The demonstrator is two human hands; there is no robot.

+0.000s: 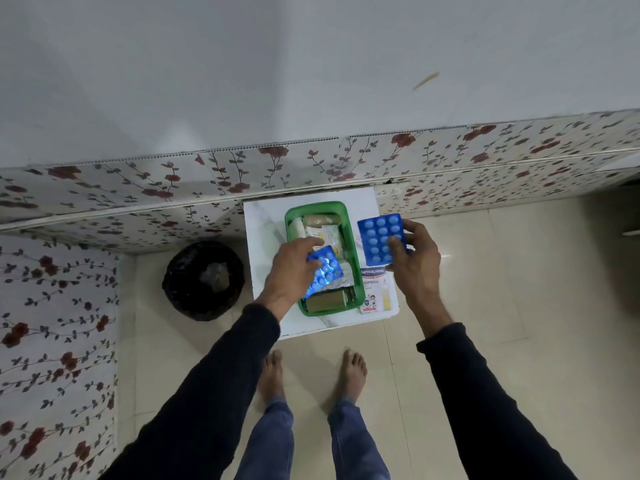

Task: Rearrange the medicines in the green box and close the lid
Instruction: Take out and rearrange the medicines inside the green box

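The green box (360, 285) is a translucent rectangular tub with rounded corners, open, just above the middle of the frame on a small white table (263, 237). Its long sides run up and down the picture. Inside lie a pale bottle and a tan roll at the upper end, white printed cartons in the middle, a foil strip lower down and an olive-brown carton (325, 301) at the lower end; the contents are packed close, with little bare floor showing. No lid can be made out.

The table's upper edge meets a flowered wall panel (138, 181). The box fills most of the table's middle, leaving a bare band on its left and a narrower one on its right, where a plaster carton (375, 289) lies just beside the box wall. Left of the table, on the cream floor, stands a bin (204, 280) lined in black. The floor to the right and below the table is open, save for the person's bare feet.

The left hand (294, 268) reaches up from the lower left, palm down over the box's lower half, fingers pinching a shiny blue blister strip (325, 270) tilted above the contents. The right hand (417, 258) is raised just right of the box, above the plaster carton, gripping a second blue strip (379, 239) by its right edge, blister side to the camera, nearly upright. Both sleeves are dark.
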